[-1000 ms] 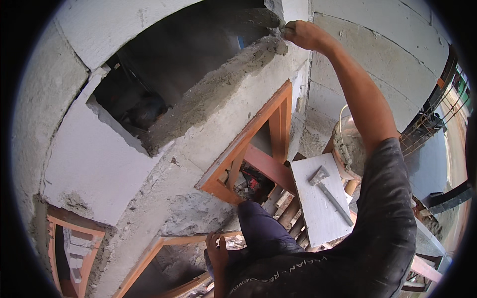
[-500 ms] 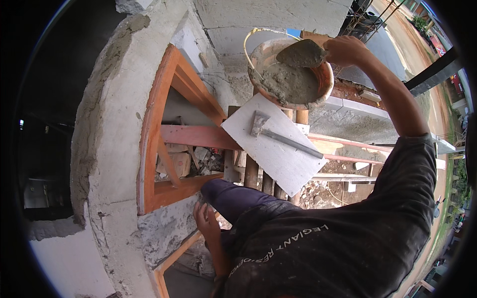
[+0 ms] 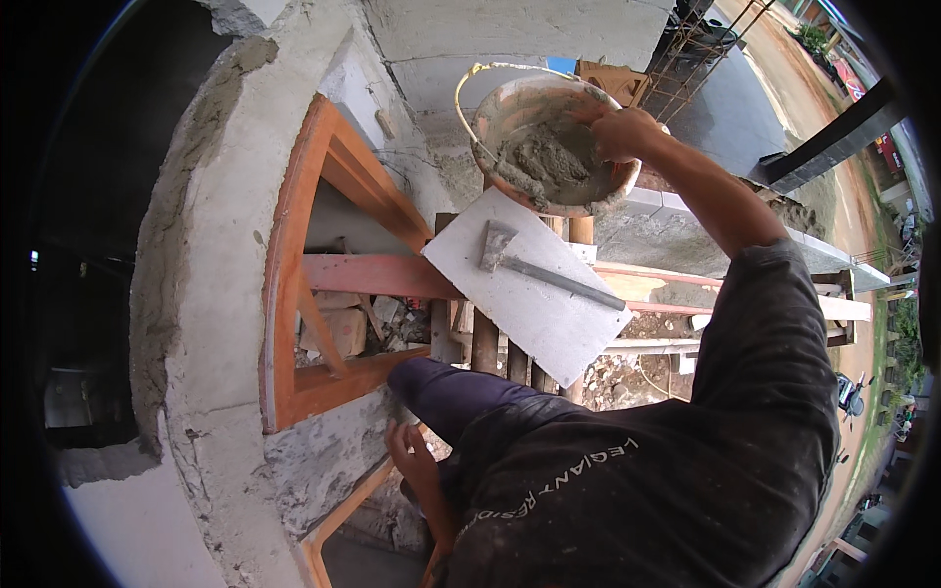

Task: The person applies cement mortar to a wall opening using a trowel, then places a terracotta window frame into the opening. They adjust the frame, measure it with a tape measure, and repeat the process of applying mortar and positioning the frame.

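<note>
My right hand is closed at the right rim of a mortar-smeared bucket. It grips the trowel seen in the earlier frame, whose blade is now mostly lost in the wet grey mortar. My left hand hangs low beside my left knee, near the wall, fingers loosely apart and nothing in them. Between me and the bucket, a white board bears a mortar-caked hatchet-like tool with a grey handle.
An orange wooden frame stands against the rough grey wall on the left. Under the board run wooden poles and a reddish plank. Rubble lies below; a dark beam juts in at the right.
My right hand has come down and leftward, taking the trowel from above the bucket into the mortar. My left hand stays by the knee. The whole view has shifted slightly.
</note>
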